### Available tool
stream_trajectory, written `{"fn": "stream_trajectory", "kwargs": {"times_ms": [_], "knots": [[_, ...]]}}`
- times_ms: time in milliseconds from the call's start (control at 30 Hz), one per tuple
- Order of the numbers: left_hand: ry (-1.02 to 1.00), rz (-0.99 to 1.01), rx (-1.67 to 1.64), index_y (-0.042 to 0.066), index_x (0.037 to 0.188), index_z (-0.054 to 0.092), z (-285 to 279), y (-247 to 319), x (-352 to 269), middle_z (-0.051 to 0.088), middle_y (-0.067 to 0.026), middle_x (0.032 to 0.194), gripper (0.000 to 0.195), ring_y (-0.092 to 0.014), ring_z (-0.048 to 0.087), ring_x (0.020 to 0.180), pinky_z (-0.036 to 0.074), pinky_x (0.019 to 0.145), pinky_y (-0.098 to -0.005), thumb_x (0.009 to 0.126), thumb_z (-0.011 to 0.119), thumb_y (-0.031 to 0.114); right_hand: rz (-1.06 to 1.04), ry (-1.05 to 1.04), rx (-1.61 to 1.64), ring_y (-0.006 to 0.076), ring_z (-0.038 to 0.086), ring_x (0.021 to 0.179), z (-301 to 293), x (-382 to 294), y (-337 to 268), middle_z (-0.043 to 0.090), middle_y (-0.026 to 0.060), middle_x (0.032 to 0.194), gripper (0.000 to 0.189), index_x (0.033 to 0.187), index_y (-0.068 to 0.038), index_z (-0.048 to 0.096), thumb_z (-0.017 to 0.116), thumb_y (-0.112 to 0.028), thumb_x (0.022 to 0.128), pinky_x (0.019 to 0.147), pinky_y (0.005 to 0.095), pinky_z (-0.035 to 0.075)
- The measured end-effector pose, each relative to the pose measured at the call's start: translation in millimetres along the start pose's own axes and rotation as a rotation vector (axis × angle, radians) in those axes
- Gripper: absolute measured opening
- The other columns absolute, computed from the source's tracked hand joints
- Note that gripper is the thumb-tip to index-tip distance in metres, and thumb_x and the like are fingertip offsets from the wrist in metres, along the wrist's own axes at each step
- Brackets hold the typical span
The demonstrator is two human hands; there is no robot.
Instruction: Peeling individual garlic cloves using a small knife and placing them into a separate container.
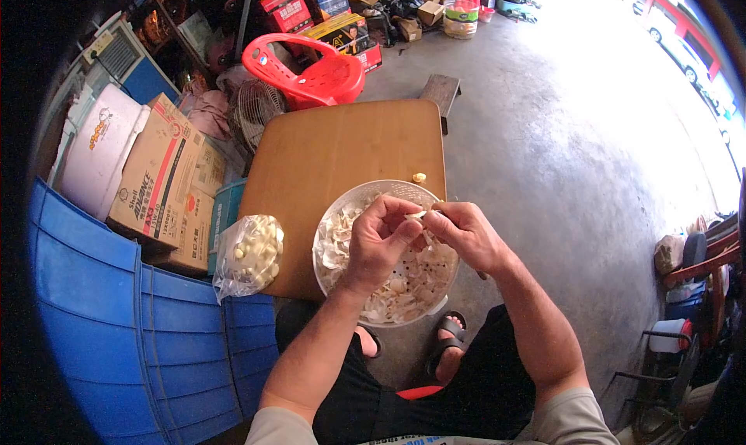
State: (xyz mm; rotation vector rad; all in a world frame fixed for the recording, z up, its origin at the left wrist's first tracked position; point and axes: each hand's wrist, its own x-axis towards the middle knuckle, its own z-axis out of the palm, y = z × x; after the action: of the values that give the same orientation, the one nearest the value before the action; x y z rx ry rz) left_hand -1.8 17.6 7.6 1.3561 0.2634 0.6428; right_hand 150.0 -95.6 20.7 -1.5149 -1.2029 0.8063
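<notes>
Both hands meet above a round white plastic colander (382,324) strewn with dry garlic skins (402,296). Between the fingertips of my left hand (382,241) is a pale garlic clove (416,215). My right hand (469,235) is close against it, thumb and forefinger pinched; something thin and dark, unclear in kind, shows at those fingers and below the palm. A small yellowish garlic piece (419,177) lies on the wooden table (349,136) just beyond the colander. At the table's left edge rests a clear plastic bag (256,253) of peeled garlic cloves.
Past the table stand a red plastic chair (326,78), a wire-guarded fan (256,107) and a low wooden bench (441,94). Cardboard boxes (163,171) and blue plastic panels (87,305) line the left. The colander overhangs the table's near right corner, above the sandalled feet.
</notes>
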Motion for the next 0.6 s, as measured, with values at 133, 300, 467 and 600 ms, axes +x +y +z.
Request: {"fn": "stream_trajectory", "kwargs": {"times_ms": [133, 300, 467, 600], "knots": [[0.028, -0.116, -0.1, 0.002, 0.106, 0.061, 0.2, 2.7, 0.4, 0.066, -0.0044, 0.089, 0.022, -0.011, 0.065, 0.073, 0.056, 0.067, -0.0268, 0.101, 0.057, 0.023, 0.014, 0.004, -0.014, 0.0166, 0.054, 0.063, 1.1, -0.4, -3.4, 0.059, 0.0132, 0.066, 0.047, 0.089, 0.003, 0.066, 0.054, -0.042, 0.099, 0.062, 0.0377, 0.048], [0.112, -0.225, -0.234, 0.008, 0.106, 0.061, 3.9, 4.6, 0.5, 0.067, -0.0025, 0.089, 0.015, -0.011, 0.065, 0.071, 0.054, 0.064, -0.0264, 0.1, 0.059, 0.021, 0.021, 0.045, 0.005, 0.0168, 0.053, 0.063, 5.5, 0.7, 4.0, 0.059, 0.0128, 0.067, 0.043, 0.088, 0.002, 0.065, 0.055, -0.038, 0.099, 0.062, 0.0376, 0.047], [0.159, -0.272, -0.353, 0.006, 0.108, 0.062, 3.2, 8.0, 1.4, 0.067, -0.0032, 0.094, 0.014, -0.01, 0.066, 0.076, 0.057, 0.066, -0.0247, 0.1, 0.057, 0.015, 0.027, 0.147, -0.045, 0.0204, 0.054, 0.062, 3.9, 1.0, 4.0, 0.055, 0.0169, 0.066, 0.033, 0.087, 0.004, 0.057, 0.055, -0.028, 0.098, 0.061, 0.0394, 0.047], [0.128, -0.283, -0.363, 0.006, 0.109, 0.062, 3.0, 6.9, 2.0, 0.067, -0.0027, 0.096, 0.014, -0.009, 0.066, 0.078, 0.057, 0.067, -0.0235, 0.099, 0.059, 0.014, -0.007, 0.183, -0.098, 0.0268, 0.055, 0.062, 4.9, 0.5, 0.8, 0.056, 0.0198, 0.068, 0.029, 0.088, 0.003, 0.053, 0.056, -0.025, 0.097, 0.062, 0.0405, 0.047]]}}
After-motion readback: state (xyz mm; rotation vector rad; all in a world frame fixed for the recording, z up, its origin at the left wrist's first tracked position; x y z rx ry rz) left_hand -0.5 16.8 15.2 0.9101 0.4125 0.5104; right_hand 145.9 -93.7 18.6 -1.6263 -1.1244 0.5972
